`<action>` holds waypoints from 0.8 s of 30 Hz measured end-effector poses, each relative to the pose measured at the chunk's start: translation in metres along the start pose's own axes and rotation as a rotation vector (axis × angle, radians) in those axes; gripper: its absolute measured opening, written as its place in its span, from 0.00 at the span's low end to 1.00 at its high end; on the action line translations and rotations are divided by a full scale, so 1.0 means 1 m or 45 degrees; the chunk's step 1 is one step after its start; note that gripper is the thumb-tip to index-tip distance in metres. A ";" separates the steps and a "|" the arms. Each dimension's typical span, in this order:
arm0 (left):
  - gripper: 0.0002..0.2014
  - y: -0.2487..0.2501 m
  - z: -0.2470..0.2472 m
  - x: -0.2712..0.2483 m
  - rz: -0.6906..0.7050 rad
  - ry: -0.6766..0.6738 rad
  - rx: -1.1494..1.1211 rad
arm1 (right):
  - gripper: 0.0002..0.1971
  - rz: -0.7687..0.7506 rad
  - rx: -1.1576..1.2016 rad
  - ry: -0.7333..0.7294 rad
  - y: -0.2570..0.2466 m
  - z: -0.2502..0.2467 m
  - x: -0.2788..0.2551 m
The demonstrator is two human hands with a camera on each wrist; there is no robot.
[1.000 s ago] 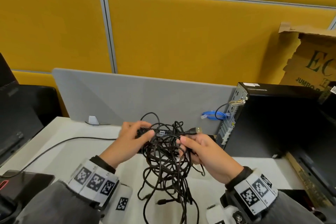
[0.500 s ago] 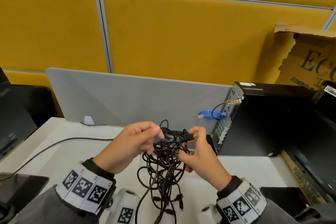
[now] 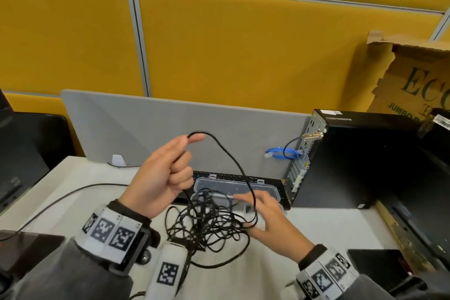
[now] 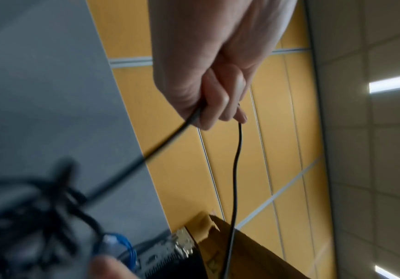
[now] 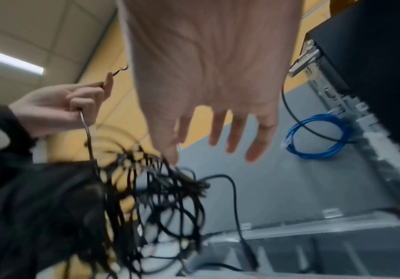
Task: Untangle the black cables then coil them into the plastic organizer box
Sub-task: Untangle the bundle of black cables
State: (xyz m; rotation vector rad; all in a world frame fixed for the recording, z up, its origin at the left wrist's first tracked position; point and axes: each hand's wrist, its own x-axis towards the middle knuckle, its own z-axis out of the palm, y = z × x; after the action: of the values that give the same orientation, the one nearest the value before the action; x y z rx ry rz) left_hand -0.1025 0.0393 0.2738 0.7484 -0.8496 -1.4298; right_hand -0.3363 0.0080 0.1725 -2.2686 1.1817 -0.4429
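A tangle of black cables point(image 3: 209, 224) hangs over the white desk, in front of the clear plastic organizer box point(image 3: 270, 189), whose lid stands open. My left hand point(image 3: 168, 173) is raised and grips one black cable point(image 4: 235, 166) in its curled fingers; the cable arcs over the forefinger and drops back into the tangle. My right hand point(image 3: 265, 217) hovers just right of the tangle with straight, spread fingers point(image 5: 234, 132), one strand looping by its thumb. It holds nothing. The tangle point(image 5: 151, 203) hangs blurred below both hands.
A black computer tower point(image 3: 360, 161) stands at the right with a coiled blue cable point(image 3: 285, 153) at its back. A grey divider point(image 3: 146, 134) runs behind the desk, a black keyboard point(image 3: 277, 182) under the box, dark devices point(image 3: 19, 168) at left, a cardboard box point(image 3: 414, 80) at far right.
My right hand has let go of the bundle and opened. My left hand has risen, pulling one cable up out of the tangle, which has dropped lower and spread out.
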 end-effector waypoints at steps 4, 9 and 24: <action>0.14 -0.012 0.006 0.005 -0.007 0.047 0.002 | 0.13 -0.100 0.427 -0.330 -0.031 -0.004 0.005; 0.12 -0.009 -0.022 0.010 0.039 0.261 0.036 | 0.25 0.028 0.814 -0.368 -0.026 -0.016 0.000; 0.35 -0.121 -0.100 -0.002 -0.666 -0.540 1.757 | 0.17 -0.184 1.464 0.583 -0.079 -0.089 0.011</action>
State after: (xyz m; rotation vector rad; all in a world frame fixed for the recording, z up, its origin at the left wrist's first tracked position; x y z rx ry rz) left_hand -0.0802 0.0330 0.1184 1.8101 -2.1476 -1.3129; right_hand -0.3244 0.0082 0.2918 -1.2521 0.6308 -1.3355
